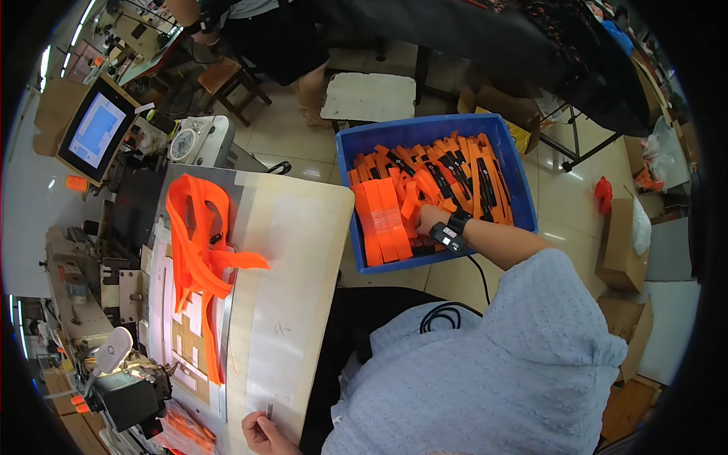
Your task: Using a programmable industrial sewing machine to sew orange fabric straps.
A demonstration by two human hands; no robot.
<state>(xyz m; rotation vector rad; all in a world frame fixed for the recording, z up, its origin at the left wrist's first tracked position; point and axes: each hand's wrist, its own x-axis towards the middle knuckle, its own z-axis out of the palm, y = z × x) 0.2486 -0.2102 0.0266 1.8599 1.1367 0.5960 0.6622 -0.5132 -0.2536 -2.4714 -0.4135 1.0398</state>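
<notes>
My right hand (431, 218) reaches into a blue plastic bin (527, 199), its fingers curled against a loop of orange strap (411, 202). The fingertips are partly hidden among the straps. Bright orange and black webbing straps (462, 171) fill the bin, and a wide bundle of flat orange strips (381, 220) lies at its left end. At the table's near edge my left hand (265, 435) is closed around a small, thin metal tool, of which only the grey tip (270, 412) shows. Farther up the table, a tangled length of orange webbing (199, 246) lies beside the sewing machine.
The pale worktable (296, 265) stands left of the bin. A sewing machine (125, 387) and a lit control screen (96, 129) are along the left. Behind the bin are a white-topped stool (369, 96) and a standing person (277, 45). Cardboard boxes (623, 246) stand at right.
</notes>
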